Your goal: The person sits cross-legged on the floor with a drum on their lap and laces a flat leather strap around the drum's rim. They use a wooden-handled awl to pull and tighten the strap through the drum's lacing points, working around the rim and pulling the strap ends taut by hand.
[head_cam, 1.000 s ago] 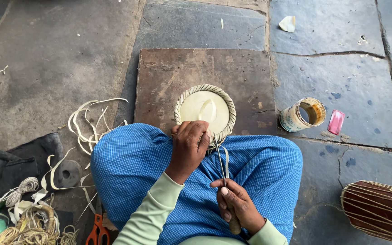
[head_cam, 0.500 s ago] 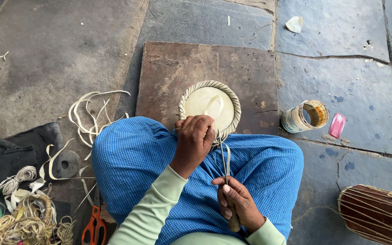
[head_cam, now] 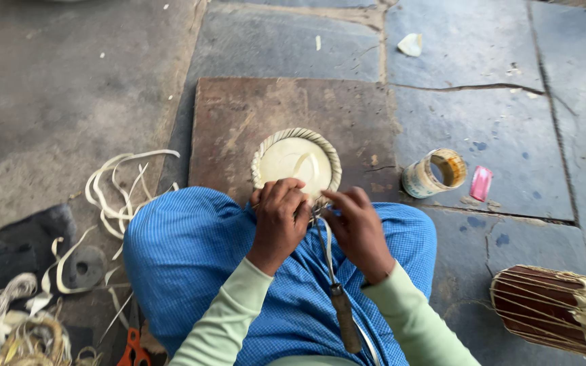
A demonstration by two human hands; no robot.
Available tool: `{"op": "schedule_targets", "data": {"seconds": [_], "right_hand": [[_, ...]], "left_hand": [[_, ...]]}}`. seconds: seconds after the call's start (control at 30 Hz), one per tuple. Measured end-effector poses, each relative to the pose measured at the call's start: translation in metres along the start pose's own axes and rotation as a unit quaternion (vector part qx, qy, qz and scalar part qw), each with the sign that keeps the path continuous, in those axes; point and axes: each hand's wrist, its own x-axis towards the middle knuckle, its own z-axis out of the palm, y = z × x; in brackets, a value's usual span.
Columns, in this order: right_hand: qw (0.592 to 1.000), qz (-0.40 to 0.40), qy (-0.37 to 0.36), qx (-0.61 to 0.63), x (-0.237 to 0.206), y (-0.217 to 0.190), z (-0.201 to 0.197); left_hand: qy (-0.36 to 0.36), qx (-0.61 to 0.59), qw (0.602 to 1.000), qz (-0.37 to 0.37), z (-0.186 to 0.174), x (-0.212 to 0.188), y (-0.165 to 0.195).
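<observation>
Stone floor — left hand (head_cam: 281, 213) and right hand (head_cam: 355, 227) pinch the basket (head_cam: 296, 163) rim — a slack strip could slip loose.

Basket (head_cam: 297, 163) near rim hidden by hands; drum (head_cam: 557, 313), scissors (head_cam: 132, 349) cut off.

pale green long sleeves reach both wrists, above a blue finely checked garment over the legs.

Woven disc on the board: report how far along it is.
Done: the round woven disc has a flat pale centre and a braided rim showing around its far side. In hand: the left hand and right hand both work at its near edge, which they hide. Left: loose pale strips lie unused on the floor.
</observation>
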Motion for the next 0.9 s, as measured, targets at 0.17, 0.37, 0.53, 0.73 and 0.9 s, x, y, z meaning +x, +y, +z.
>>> {"op": "schedule_targets", "data": {"seconds": [0.17,0.37,0.53,0.73,0.9], "right_hand": [[0.992,-0.105,-0.028,-0.059,0.028,-0.005,-0.004],[0.986,-0.118,-0.028,-0.114,0.029,0.0,-0.009],[0.997,-0.01,-0.045,-0.056,0.018,0.007,0.001],[0.996,0.071,-0.001,0.054,0.011,0.017,0.008],[0.997,0.045,0.06,0.026,0.017,0.025,0.011]], "left_hand": [[-0.004,-0.003,1.0,0.001,-0.001,0.005,0.003],[0.014,-0.01,1.0,0.003,0.005,0.006,0.004],[0.038,-0.018,0.999,0.007,0.009,0.001,0.003],[0.048,-0.002,0.998,0.032,0.015,-0.003,-0.001],[0.045,-0.001,0.999,0.021,0.016,-0.002,-0.001]]}}
